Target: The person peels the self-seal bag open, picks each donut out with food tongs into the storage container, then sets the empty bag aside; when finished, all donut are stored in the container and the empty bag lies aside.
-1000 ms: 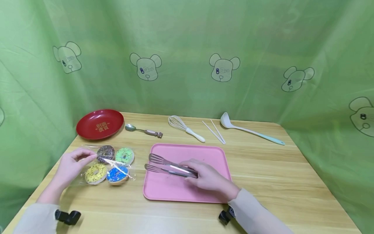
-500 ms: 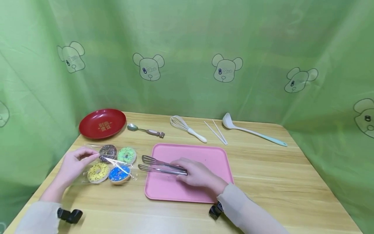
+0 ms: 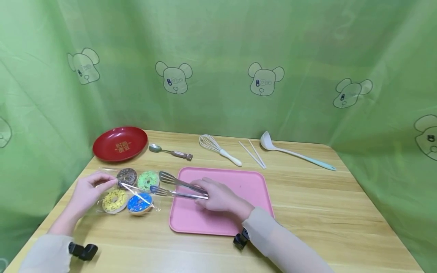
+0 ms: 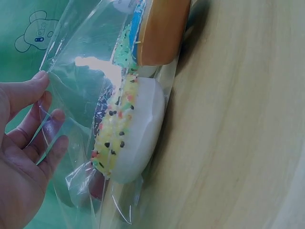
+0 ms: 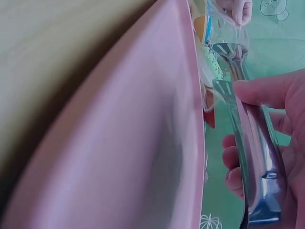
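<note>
My left hand (image 3: 89, 189) pinches the clear plastic bag (image 4: 71, 119) and lifts its upper layer at the left side of the table. Toy doughnuts lie in the bag: a brown one (image 3: 126, 176), a green one (image 3: 148, 179), a yellow one (image 3: 114, 202) and a blue one (image 3: 140, 203). My right hand (image 3: 218, 194) holds metal tongs (image 5: 257, 148) above the pink tray (image 3: 218, 223). The two slotted tips of the tongs stand apart and point left, over the bag's right edge near the green and blue doughnuts.
A red plate (image 3: 119, 145) stands at the back left, with a spoon (image 3: 170, 152) beside it. Behind the tray lie a whisk (image 3: 220, 149), two white sticks (image 3: 252, 154) and a ladle (image 3: 297, 153). A green curtain (image 3: 218, 38) hangs around the table.
My right hand has moved left with the tongs, from over the tray to the bag's right edge. My left hand keeps its pinch on the bag. The head view has shifted slightly.
</note>
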### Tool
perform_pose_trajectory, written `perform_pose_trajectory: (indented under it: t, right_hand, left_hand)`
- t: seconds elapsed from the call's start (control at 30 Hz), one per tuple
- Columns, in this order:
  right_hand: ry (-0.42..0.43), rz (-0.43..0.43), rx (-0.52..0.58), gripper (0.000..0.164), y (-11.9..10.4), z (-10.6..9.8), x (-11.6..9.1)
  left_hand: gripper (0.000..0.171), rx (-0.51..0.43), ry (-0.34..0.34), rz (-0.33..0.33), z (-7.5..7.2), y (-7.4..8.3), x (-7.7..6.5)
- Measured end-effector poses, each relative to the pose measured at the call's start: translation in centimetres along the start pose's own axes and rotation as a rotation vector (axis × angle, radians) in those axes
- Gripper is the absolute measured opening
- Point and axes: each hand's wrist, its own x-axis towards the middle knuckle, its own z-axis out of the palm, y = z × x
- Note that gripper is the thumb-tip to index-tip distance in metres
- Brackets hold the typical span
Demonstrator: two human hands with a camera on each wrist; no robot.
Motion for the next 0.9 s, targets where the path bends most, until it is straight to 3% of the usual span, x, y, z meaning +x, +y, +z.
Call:
perform_pose_trajectory:
  t: [0.53, 0.9]
  right_hand:
    - [-0.053, 0.045, 0.054, 0.051, -0.3, 0.3, 1.6]
    - [-0.125, 0.155, 0.369, 0.046, -0.9, 0.7, 3.0]
  left_hand:
    - [0.026, -0.018, -0.003, -0.03, 0.3, -0.1, 0.0]
    - [0.025, -0.024, -0.005, -0.028, 0.7, -0.3, 0.1]
